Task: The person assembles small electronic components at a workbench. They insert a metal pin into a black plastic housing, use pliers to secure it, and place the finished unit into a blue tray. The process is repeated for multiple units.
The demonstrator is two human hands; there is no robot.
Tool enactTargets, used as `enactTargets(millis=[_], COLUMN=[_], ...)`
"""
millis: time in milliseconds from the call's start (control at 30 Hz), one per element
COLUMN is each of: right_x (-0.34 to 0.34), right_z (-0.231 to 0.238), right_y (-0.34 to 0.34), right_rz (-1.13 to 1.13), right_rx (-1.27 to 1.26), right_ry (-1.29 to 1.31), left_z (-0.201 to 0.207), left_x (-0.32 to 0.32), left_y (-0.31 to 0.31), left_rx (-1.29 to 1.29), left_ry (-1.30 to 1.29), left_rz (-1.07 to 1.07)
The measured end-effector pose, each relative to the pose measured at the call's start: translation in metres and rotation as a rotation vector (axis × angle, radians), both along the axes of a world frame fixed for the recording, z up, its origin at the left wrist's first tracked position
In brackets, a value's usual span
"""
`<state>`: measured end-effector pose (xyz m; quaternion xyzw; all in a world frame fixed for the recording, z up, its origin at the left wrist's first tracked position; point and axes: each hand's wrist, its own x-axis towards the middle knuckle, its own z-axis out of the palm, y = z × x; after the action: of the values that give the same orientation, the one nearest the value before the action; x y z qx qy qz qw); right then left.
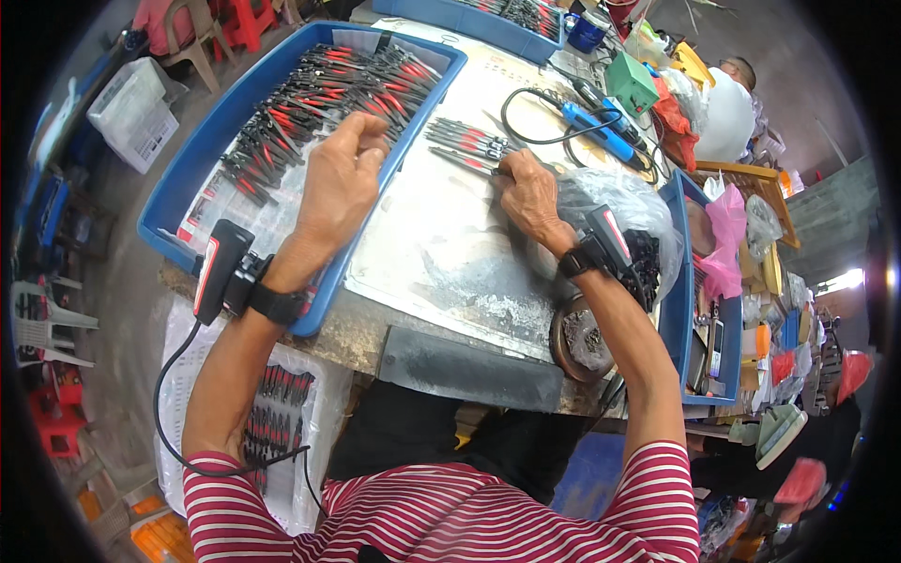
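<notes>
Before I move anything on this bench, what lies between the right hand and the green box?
In the head view, a blue corded tool lies between the right hand and the green box, with black cable looped near it.

Two hands (pixel 343 183) are showing, two wristbands (pixel 279 305) also; on the table (pixel 413 225) three blue trays (pixel 172 188), one green box (pixel 632 83), one black pad (pixel 469 367) are lying.

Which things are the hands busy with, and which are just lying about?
Seem part of the job:
blue plastic tray, with the left hand above it
slim black-and-red tools inside it
row of slim dark tools, by the right hand

Probably just lying about:
pink plastic bag
white plastic chair
whitish see-through plastic bin
</notes>
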<state>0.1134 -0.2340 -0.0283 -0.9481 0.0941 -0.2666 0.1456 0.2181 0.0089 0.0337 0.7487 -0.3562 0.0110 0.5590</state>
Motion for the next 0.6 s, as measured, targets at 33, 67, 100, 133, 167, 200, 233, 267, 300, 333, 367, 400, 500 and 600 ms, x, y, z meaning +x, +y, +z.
enactTargets(millis=[33, 67, 100, 133, 167, 200, 233, 267, 300, 333, 367, 400, 500, 600], right_x=[0.0020, 0.0038, 0.0049, 0.0057, 0.0062, 0.0065, 0.0067, 0.0068, 0.0071, 0.0074, 0.0079, 0.0084, 0.0097, 0.0105], right_z=[-0.0013, -0.0024, -0.0030, -0.0032, -0.0033, -0.0033, -0.0031, -0.0028, -0.0025, -0.0024, -0.0021, -0.0020, -0.0012, -0.0001], right_y=[-0.0001, 0.0001, 0.0002, -0.0001, -0.0003, -0.0007, -0.0010, -0.0015, -0.0017, -0.0020, -0.0022, -0.0023, -0.0017, -0.0014], right_rz=[-0.008, -0.010, -0.019, -0.022, -0.026, -0.023, -0.021, -0.019, -0.019, -0.020, -0.016, -0.024, -0.022, -0.023], right_rx=[0.004, 0.010, 0.004, 0.000, -0.006, -0.008, -0.009, -0.010, -0.007, -0.004, -0.002, 0.000, 0.012, 0.015], right_ry=[0.001, -0.004, 0.004, 0.006, 0.007, 0.008, 0.008, 0.007, 0.007, 0.007, 0.003, 0.008, 0.004, 0.004], left_z=[-0.0005, -0.0007, -0.0009, -0.0010, -0.0015, -0.0023, -0.0030, -0.0037, -0.0042, -0.0048, -0.0054, -0.0061, -0.0078, -0.0078], left_x=[-0.0022, -0.0034, -0.0039, -0.0038, -0.0042, -0.0043, -0.0038, -0.0031, -0.0022, -0.0018, -0.0013, -0.0013, -0.0026, -0.0019], left_y=[-0.0008, -0.0016, -0.0026, -0.0024, -0.0023, -0.0021, -0.0023, -0.0027, -0.0031, -0.0034, -0.0037, -0.0040, -0.0059, -0.0065], left_rx=[0.022, 0.031, 0.062, 0.072, 0.082, 0.082, 0.091, 0.091, 0.089, 0.088, 0.087, 0.086, 0.044, 0.060], left_ry=[-0.029, -0.071, -0.073, -0.078, -0.084, -0.094, -0.095, -0.103, -0.111, -0.118, -0.124, -0.130, -0.149, -0.185], left_rz=[0.008, 0.011, 0.013, 0.011, 0.008, 0.003, 0.006, 0.008, 0.009, 0.010, 0.010, 0.011, 0.017, 0.010])
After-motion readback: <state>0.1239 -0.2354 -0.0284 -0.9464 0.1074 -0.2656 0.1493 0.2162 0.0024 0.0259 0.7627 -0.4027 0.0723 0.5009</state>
